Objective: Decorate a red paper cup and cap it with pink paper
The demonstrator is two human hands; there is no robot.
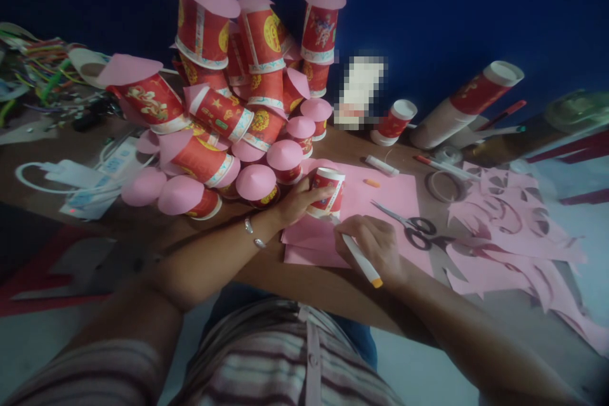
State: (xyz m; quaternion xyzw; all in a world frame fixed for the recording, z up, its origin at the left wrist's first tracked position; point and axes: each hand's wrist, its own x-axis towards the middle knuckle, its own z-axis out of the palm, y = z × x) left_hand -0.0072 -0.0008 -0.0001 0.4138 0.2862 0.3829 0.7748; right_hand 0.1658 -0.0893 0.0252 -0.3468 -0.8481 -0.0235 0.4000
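Note:
My left hand (pixel 301 202) is wrapped round a red paper cup (pixel 328 193) with a white rim, which stands over pink paper (pixel 354 222). Between the fingers of my right hand (pixel 373 244) is a white marker (pixel 360 258) with an orange end, its tip by the cup's lower edge. An orange cap (pixel 372 183) lies loose on the paper. Just right of my right hand rest scissors (pixel 413 226), blades partly apart. A small white tube (pixel 382 165) lies at the paper's far edge.
Red cups with pink cone tops (pixel 204 158) are stacked at the left and back. Pink paper scraps (pixel 511 228) and a tape roll (pixel 445 186) lie right. A tall cup stack (pixel 469 104) leans behind. A power strip (pixel 102 177) and tangled wires (pixel 42 70) are left.

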